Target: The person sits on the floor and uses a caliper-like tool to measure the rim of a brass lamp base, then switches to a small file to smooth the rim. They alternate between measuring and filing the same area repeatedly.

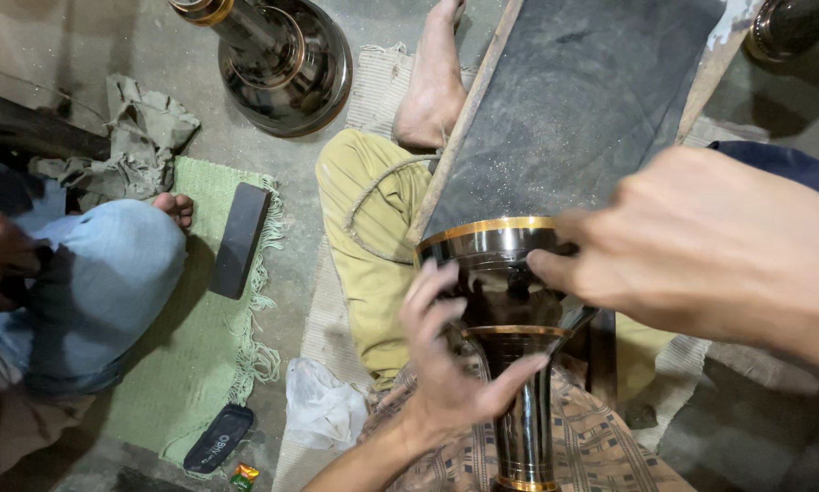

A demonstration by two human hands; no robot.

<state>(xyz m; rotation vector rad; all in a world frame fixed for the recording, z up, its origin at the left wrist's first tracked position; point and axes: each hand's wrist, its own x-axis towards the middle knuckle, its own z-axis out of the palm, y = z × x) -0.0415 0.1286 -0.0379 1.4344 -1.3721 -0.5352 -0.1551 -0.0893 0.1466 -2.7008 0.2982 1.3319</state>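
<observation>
One head-worn camera — looking steeply down, close over lap and floor.

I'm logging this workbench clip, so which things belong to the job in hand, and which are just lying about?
In hand: glossy dark goblet-shaped metal vessel with gold bands, left hand, right hand, dark sloped board.

Lying about: black rectangular block, green fringed mat, crumpled grey-green cloth, second dark vessel.
</observation>
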